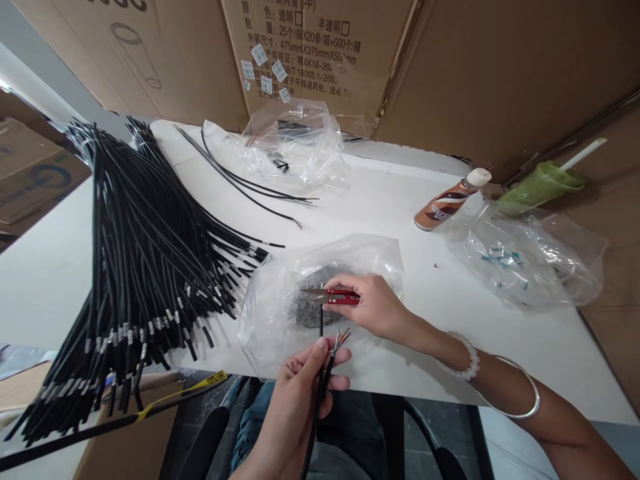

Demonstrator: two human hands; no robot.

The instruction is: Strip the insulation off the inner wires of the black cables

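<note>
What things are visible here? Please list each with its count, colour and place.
table: one, white, centre
boxes: several, brown, behind table and left
bags: three, clear, table's back, front, right
scraps: many, grey, front bag
pieces: several, teal, right bag
cables: many, black, mostly left
bottle: one, brown, back right
cup: one, green, right of bottle
straw: one, white, in cup
scissors: one, red handles, over front bag
bracelets: two, white and silver, lower right
chair: one, black, bottom
left hand: one, bare, holding cables
right hand: one, bare, holding scissors

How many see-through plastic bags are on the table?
3: a near bag under the red snips, a far bag in front of the cardboard box, and a third bag beside the green cup. Others might be hidden.
</note>
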